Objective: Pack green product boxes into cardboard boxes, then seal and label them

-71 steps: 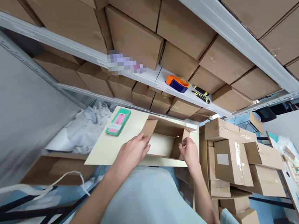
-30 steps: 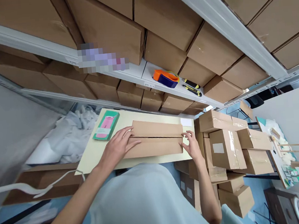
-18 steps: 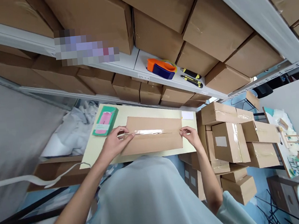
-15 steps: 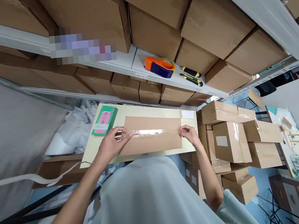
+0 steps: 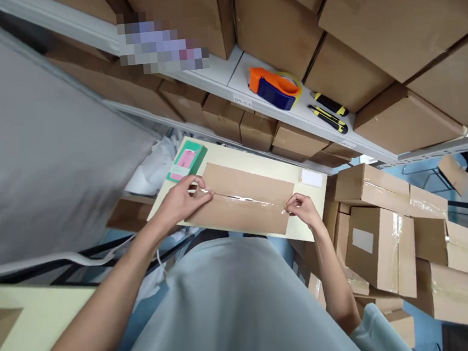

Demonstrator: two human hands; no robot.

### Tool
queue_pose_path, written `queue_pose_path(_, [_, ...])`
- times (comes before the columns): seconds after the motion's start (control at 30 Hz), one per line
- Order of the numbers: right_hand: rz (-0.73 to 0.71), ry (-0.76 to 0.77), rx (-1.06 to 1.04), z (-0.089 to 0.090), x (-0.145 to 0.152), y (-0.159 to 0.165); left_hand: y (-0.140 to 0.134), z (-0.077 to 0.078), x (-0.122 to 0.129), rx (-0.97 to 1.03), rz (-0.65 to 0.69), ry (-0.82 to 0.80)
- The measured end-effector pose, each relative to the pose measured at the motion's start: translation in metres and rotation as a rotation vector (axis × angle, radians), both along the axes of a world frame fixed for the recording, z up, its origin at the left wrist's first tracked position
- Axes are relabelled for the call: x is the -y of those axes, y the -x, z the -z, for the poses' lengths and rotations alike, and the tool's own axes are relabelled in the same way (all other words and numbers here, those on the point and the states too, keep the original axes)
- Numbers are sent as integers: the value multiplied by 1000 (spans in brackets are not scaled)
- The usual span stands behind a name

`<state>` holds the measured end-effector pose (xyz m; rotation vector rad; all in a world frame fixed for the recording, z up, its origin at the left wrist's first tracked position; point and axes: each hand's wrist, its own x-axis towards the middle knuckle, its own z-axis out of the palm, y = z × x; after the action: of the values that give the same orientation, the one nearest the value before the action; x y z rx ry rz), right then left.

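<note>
A flat-topped brown cardboard box (image 5: 242, 216) lies on a small pale-yellow table. Along its middle seam runs a strip of clear packing tape (image 5: 242, 199), shiny in the light. At the box's left end, my left hand (image 5: 182, 201) curls its thumb and fingers round the tape's end, the thumb resting on the cardboard. My right hand (image 5: 302, 208) pinches the other end of the tape at the right edge. Beyond my left hand sits a green box with a pink picture (image 5: 187, 160).
On the shelf ahead rest an orange and blue tape dispenser (image 5: 275, 87) and two yellow-black box cutters (image 5: 328, 118). A white card (image 5: 311, 178) lies on the table's far right corner. Taped cartons (image 5: 383, 244) are stacked to the right. White crumpled material (image 5: 150, 169) lies left of the table.
My view has shifted and tilted, so the box and table appear slanted. Both hands keep to the box's two ends, and the right fingers are now pinched closer at the tape end.
</note>
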<state>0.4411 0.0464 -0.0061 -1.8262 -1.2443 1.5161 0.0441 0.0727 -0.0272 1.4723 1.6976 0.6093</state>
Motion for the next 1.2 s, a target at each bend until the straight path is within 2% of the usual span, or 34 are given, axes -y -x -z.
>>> queue_pose_path(0.1, [-18,-8,-19,2,0,-2,1,1,4,126,-3,-2])
queue_pose_path(0.3, [-51,-74,56,0,4,0,4,1,6,103,24,-56])
queue_pose_path(0.43, [-58,-155,175,-10,9,7,12,6,2,58,94,-69])
queue_pose_path(0.57, [-79,-203,332,-25,10,19,15,20,2,-11,135,-111])
queue_pose_path(0.7, [-78,-159,454,-42,9,36,5,32,-1,-46,126,-377])
queue_pose_path(0.8, [-61,-100,636,-57,9,51,-8,31,-13,-20,216,-585])
queue_pose_path(0.87, [-70,-85,778,-70,9,61,-18,23,-25,28,320,-665])
queue_pose_path(0.97, [-117,-61,942,-95,10,74,-30,2,-44,128,415,-704])
queue_pose_path(1.1, [-167,-36,1073,-134,-2,82,-37,-37,-73,275,388,-725])
queue_pose_path(1.2, [-190,-133,1135,-163,-28,81,-40,-67,-99,330,320,-752])
